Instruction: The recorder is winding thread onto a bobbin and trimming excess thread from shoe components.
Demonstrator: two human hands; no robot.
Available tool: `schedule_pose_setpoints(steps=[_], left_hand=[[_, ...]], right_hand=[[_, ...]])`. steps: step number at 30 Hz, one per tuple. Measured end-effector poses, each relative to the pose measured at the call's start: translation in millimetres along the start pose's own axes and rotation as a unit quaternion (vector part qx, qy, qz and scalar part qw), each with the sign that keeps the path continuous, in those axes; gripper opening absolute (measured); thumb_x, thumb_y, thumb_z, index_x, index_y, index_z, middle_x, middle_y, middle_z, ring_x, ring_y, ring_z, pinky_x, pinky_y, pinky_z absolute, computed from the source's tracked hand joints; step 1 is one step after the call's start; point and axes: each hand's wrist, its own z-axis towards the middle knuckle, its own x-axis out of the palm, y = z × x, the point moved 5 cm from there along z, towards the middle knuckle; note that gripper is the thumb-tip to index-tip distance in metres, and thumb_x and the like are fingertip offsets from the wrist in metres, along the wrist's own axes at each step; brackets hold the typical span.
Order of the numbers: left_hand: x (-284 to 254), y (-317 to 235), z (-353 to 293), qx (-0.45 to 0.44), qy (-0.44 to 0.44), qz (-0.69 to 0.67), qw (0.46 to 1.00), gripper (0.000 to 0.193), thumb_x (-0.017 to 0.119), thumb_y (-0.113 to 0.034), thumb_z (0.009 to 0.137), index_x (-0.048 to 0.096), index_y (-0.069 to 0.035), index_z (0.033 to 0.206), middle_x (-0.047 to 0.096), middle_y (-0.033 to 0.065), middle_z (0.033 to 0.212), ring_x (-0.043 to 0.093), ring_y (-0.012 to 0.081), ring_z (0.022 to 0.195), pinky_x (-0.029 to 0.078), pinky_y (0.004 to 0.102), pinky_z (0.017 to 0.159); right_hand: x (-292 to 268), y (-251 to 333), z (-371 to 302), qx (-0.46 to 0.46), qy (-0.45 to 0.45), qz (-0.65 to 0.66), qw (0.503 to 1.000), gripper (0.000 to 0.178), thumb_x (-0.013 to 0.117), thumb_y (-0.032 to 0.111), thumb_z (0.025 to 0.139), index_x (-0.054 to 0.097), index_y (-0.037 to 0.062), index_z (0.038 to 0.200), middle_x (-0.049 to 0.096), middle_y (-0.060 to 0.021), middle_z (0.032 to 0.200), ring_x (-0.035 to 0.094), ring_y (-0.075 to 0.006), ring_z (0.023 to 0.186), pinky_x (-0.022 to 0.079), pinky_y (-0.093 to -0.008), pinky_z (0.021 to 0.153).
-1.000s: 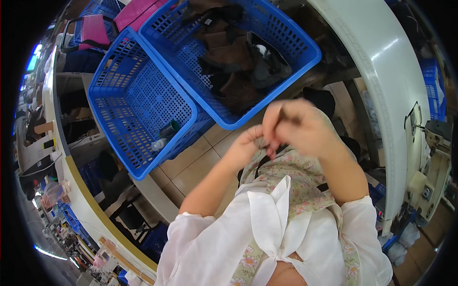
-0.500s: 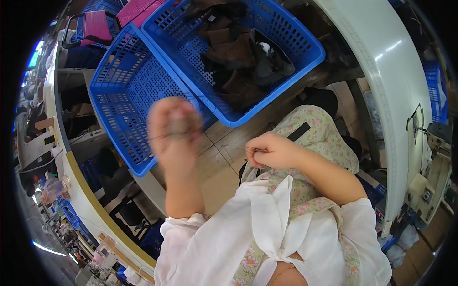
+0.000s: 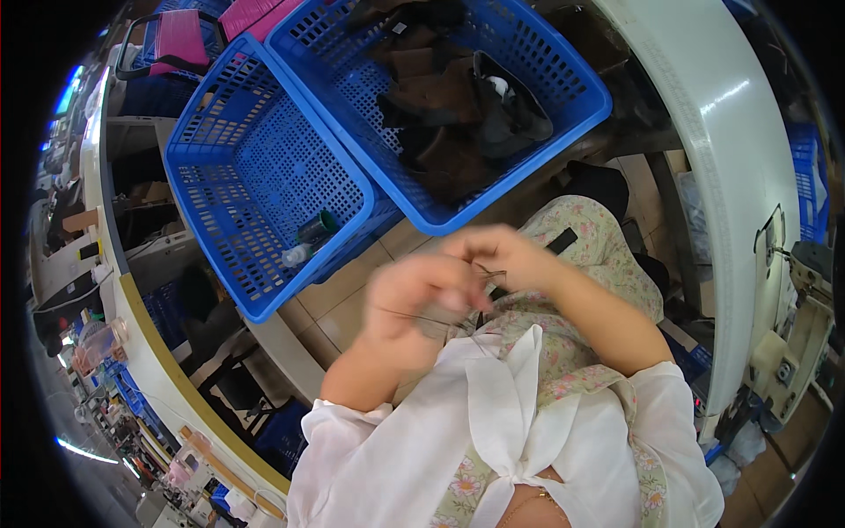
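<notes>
Both hands are close together in front of my waist, above my flowered apron (image 3: 616, 255). My left hand (image 3: 418, 295) is smeared by motion, its fingers curled in toward the other hand. Thin dark thread (image 3: 400, 314) runs across it and trails below. My right hand (image 3: 503, 257) is closed, with fingertips pinched, and more of the strands show just under its fingers. How the thread passes between the two hands is too blurred to tell.
Ahead, a blue basket (image 3: 519, 180) holds dark and brown cut pieces (image 3: 436, 97). Beside it on the left, another blue basket (image 3: 204, 207) contains a small bottle (image 3: 295, 256) and a green cone-like item (image 3: 326, 222). A white tabletop (image 3: 735, 114) curves along the right, with a machine (image 3: 797, 326).
My left hand has come down and right from over the left basket to meet my right hand. My right hand has risen slightly. The bottle in the basket now shows.
</notes>
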Motion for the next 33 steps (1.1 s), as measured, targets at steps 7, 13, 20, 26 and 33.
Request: schedule_pose_setpoints(steps=[7, 13, 20, 26, 33], left_hand=[[-33, 55, 21, -0.124, -0.103, 0.110, 0.981, 0.016, 0.049, -0.016, 0.092, 0.054, -0.003, 0.086, 0.056, 0.0030, 0.080, 0.053, 0.0111, 0.071, 0.045, 0.0263, 0.064], [-17, 97, -26, -0.280, 0.014, -0.004, 0.960, 0.011, 0.049, -0.011, 0.090, 0.054, -0.003, 0.084, 0.058, 0.0025, 0.083, 0.050, 0.0096, 0.075, 0.044, 0.0255, 0.069], [-3, -8, -9, 0.051, 0.081, 0.032, 0.995, 0.013, 0.055, -0.015, 0.086, 0.054, -0.007, 0.076, 0.057, 0.0056, 0.062, 0.049, 0.0141, 0.053, 0.044, 0.0261, 0.058], [-44, -9, -4, 0.047, -0.213, 0.062, 0.974, 0.010, 0.056, -0.015, 0.086, 0.054, -0.006, 0.087, 0.057, 0.0054, 0.066, 0.052, 0.0152, 0.056, 0.046, 0.0304, 0.059], [-10, 89, -42, -0.203, 0.063, -0.024, 0.977, 0.010, 0.051, -0.010, 0.089, 0.054, -0.001, 0.085, 0.056, 0.0043, 0.080, 0.053, 0.0122, 0.072, 0.044, 0.0253, 0.066]], right_hand=[[24, 54, -38, 0.008, 0.123, -0.171, 0.977, 0.013, 0.045, -0.003, 0.072, 0.057, 0.0020, 0.071, 0.059, -0.0032, 0.070, 0.052, -0.0084, 0.060, 0.041, -0.0240, 0.052], [-31, 115, -44, -0.177, -0.196, -0.101, 0.959, 0.017, 0.042, -0.002, 0.071, 0.059, 0.0013, 0.073, 0.055, -0.0032, 0.064, 0.045, -0.0063, 0.054, 0.035, -0.0199, 0.049], [0, -2, 0, 0.071, -0.020, 0.031, 0.997, 0.031, 0.043, 0.005, 0.075, 0.064, 0.0078, 0.099, 0.058, 0.0004, 0.068, 0.052, -0.0048, 0.059, 0.042, -0.0210, 0.053], [24, 11, -35, 0.073, 0.084, -0.080, 0.991, 0.009, 0.046, 0.003, 0.074, 0.055, 0.0049, 0.073, 0.061, -0.0012, 0.073, 0.055, -0.0071, 0.064, 0.042, -0.0244, 0.052], [2, 124, -50, -0.291, -0.073, -0.174, 0.938, 0.016, 0.046, -0.004, 0.071, 0.058, 0.0043, 0.074, 0.057, -0.0011, 0.068, 0.053, -0.0092, 0.063, 0.041, -0.0240, 0.056]])
